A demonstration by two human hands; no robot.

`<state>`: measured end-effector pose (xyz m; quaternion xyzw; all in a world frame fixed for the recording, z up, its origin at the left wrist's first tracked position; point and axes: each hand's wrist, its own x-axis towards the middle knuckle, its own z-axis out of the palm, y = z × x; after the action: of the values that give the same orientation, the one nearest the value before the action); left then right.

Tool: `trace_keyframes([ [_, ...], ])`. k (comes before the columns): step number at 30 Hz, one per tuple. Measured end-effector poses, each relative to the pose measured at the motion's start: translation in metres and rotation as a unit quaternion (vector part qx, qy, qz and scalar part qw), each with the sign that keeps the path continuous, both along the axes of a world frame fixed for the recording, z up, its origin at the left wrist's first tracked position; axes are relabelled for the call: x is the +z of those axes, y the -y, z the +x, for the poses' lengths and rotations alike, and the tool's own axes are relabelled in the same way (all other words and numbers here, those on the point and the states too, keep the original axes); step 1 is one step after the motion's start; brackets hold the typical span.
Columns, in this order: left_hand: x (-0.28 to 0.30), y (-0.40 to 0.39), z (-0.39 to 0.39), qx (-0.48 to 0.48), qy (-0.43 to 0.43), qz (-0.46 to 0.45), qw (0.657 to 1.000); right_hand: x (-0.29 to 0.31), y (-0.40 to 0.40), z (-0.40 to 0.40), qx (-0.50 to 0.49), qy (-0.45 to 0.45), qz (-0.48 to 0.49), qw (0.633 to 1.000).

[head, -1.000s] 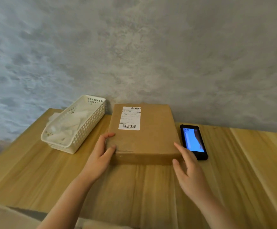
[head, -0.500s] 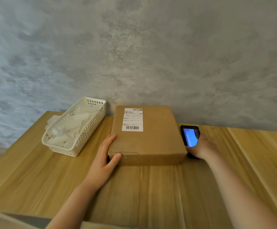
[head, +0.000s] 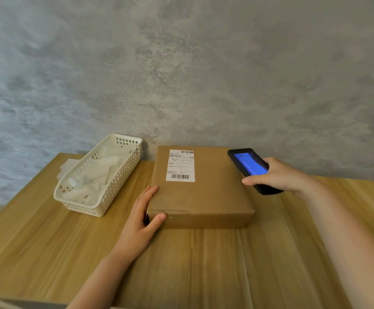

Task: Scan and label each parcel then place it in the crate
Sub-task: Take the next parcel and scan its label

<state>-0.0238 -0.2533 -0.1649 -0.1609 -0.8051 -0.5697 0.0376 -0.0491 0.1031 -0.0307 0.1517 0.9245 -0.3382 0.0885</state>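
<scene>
My left hand (head: 145,216) steadies the box (head: 200,186) at its near left corner, fingers laid along the left side and thumb pressed on the front face. The box lies flat on the bench (head: 48,241), its long axis running away from me toward the wall. My right hand (head: 279,177) has its fingers wrapped round the phone (head: 251,167), held in the air just off the box's far right corner, lit blue screen tilted up toward me.

What matters next is the printed label (head: 180,166). It sits on the far left part of the box top, with one barcode at its near edge and another at its far edge. So the label lies to the left of the phone, across the box top, and the right hand, already carrying the phone, is the one to bring it over. The white basket (head: 102,201) stands to the left of the box, near but apart, holding what look like white paper slips.
</scene>
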Motion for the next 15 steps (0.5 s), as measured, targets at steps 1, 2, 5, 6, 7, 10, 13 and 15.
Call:
trace_keyframes([
  [1, -0.001, 0.000, 0.000, 0.001, -0.002, 0.002, 1.000, 0.014, 0.010, 0.005, 0.043, 0.020, 0.003, 0.999],
  [2, -0.001, 0.000, 0.000, 0.001, -0.004, 0.004, 1.000, 0.026, 0.021, 0.012, 0.078, 0.042, 0.018, 0.996],
  [5, -0.003, 0.000, 0.000, -0.001, -0.004, 0.001, 1.000, 0.043, 0.051, 0.029, 0.153, 0.077, 0.079, 0.982],
  [6, -0.003, 0.000, 0.000, -0.003, -0.003, -0.001, 1.000, 0.044, 0.059, 0.034, 0.164, 0.085, 0.087, 0.979],
  [7, -0.003, 0.000, 0.000, -0.004, -0.003, -0.002, 1.000, 0.045, 0.066, 0.039, 0.175, 0.090, 0.088, 0.976],
  [10, -0.003, 0.000, 0.000, -0.004, -0.012, -0.003, 1.000, 0.046, 0.079, 0.047, 0.191, 0.107, 0.083, 0.972],
  [13, -0.004, 0.000, 0.000, -0.001, -0.012, -0.005, 1.000, 0.046, 0.084, 0.051, 0.189, 0.118, 0.084, 0.971],
  [15, -0.004, 0.000, 0.000, 0.001, -0.012, -0.007, 1.000, 0.045, 0.083, 0.052, 0.183, 0.120, 0.083, 0.972],
])
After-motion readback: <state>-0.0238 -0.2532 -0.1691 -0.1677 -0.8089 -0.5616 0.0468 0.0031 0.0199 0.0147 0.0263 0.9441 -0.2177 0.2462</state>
